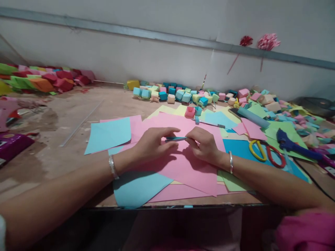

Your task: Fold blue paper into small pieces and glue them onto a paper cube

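Note:
Over a large pink paper sheet point(183, 170), my right hand point(202, 144) pinches one end of a thin folded strip of blue paper point(175, 138). The strip lies sideways and its other end reaches into the gap of my left hand point(157, 143). The fingers and thumb of that hand are curved and apart around the strip; no firm grip shows there. Under and beside the pink sheet are light blue paper point(141, 188) and other coloured sheets. A small pink paper box point(190, 112) and a slim pen-like tool point(210, 123) lie beyond my hands.
Scissors with yellow and red handles point(265, 153) and a blue glue gun point(295, 144) lie at right. Small paper cubes point(171, 96) line the wall. More folded paper point(57, 78) is heaped at far left, near a pink glue gun point(10, 108) and a purple pack point(15, 146).

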Available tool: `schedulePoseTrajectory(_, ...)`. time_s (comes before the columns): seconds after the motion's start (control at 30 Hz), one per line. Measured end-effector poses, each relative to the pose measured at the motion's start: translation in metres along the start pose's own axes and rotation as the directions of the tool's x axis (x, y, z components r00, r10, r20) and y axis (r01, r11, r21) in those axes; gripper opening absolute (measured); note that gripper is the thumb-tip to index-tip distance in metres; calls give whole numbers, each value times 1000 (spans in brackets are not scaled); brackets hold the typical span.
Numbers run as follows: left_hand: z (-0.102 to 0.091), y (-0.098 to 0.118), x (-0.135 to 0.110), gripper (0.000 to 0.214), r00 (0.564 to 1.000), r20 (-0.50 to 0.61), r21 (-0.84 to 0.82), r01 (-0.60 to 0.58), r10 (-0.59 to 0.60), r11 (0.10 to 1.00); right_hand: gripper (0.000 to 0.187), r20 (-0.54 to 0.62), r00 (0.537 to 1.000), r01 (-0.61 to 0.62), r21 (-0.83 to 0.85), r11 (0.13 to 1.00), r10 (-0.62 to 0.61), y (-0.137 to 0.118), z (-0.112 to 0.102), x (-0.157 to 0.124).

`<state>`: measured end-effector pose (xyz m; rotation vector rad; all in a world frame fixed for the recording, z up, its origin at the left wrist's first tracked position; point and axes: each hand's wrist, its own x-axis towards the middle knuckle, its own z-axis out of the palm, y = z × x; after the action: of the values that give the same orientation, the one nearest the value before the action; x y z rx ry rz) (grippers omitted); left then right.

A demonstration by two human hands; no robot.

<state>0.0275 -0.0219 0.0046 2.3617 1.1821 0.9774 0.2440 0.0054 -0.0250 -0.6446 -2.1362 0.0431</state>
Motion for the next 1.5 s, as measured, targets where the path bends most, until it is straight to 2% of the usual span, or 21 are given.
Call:
schedulePoseTrajectory(0.13,3,-6,-3,13,998,4,204,-66,66,977,17,0,999,33,18,999,-33,-5,2,1)
schedulePoseTrajectory(0.3,11,-8,-5,20,987,-45,287,-135,154,948,15,31,995,93,-44,995,-91,-9,5,0)
schedulePoseTrajectory(0.37,14,-5,-5,19,991,-14,253,-126,134,959,18,63,996,65,-52,997,-61,-9,6,-1)
schedulePoseTrajectory(0.5,14,-1,-3,17,999,43,151,-19,12,988,23,86,996,-32,28,999,29,-8,5,1)
schedulePoseTrajectory(0.6,11,1,-1,16,998,15,90,55,-57,994,14,74,983,-176,148,973,166,-4,2,4)
schedulePoseTrajectory(0.7,7,4,1,18,992,-28,26,120,-120,992,11,87,948,-317,247,916,305,2,1,6)
schedulePoseTrajectory(0.9,3,3,4,15,974,21,-119,224,-224,967,12,88,965,-260,246,934,246,4,0,4)
schedulePoseTrajectory(1.03,0,1,6,12,974,-64,-91,209,-215,974,9,66,956,-289,359,887,284,1,0,5)
schedulePoseTrajectory(1.1,1,3,6,12,973,-66,-119,210,-219,970,10,57,953,-295,402,867,298,-1,1,6)
schedulePoseTrajectory(1.3,9,10,0,14,956,163,-249,281,-246,927,4,116,948,-319,411,854,298,-8,1,6)
schedulePoseTrajectory(1.4,9,12,-1,19,959,176,-275,266,-223,924,3,145,943,-333,415,847,300,-11,0,4)
schedulePoseTrajectory(1.5,7,16,0,20,950,184,-331,300,-251,894,2,124,944,-329,425,843,306,-14,0,3)
